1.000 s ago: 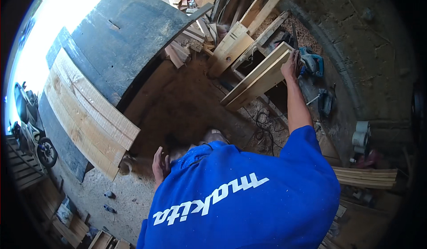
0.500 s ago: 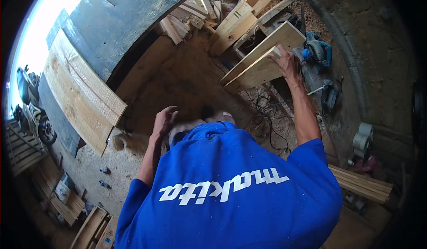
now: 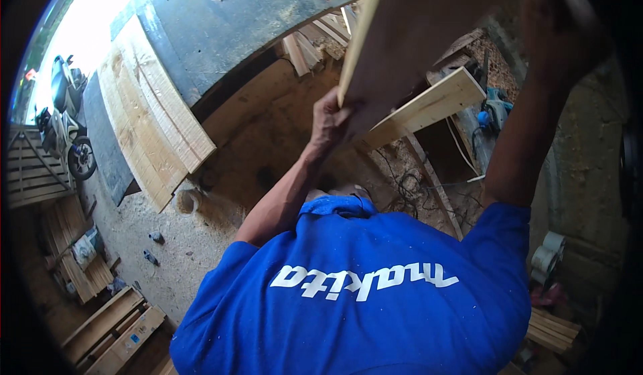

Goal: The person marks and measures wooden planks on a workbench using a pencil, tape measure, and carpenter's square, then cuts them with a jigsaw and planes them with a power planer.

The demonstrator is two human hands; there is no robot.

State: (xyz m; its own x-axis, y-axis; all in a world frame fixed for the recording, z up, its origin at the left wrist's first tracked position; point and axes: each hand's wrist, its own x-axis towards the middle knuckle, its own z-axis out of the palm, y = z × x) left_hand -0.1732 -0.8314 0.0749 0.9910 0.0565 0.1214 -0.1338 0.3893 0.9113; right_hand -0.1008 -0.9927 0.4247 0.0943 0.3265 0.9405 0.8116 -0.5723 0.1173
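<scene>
A wide wooden board (image 3: 418,36) is raised close in front of me, its broad face in shadow and one pale edge lit. My left hand (image 3: 329,116) is closed round its lower left corner. Up at the top right, my right hand (image 3: 562,36) grips the board's other end; it is dark and partly blurred. Below the raised board, a second pale board (image 3: 429,110) lies tilted, partly covered by the first. A blue power tool (image 3: 497,112) rests just beyond that board's right end.
To the left, a dark worktable (image 3: 228,30) carries long pale planks (image 3: 144,100). Cables (image 3: 405,191) and sawdust lie on the floor by my feet. Stacked timber (image 3: 117,338) sits at the lower left, and a motorcycle (image 3: 70,134) stands at the far left.
One of the two boards has been lifted up toward me. My left hand has risen from beside my body onto its corner, and my right hand has moved up and right with it.
</scene>
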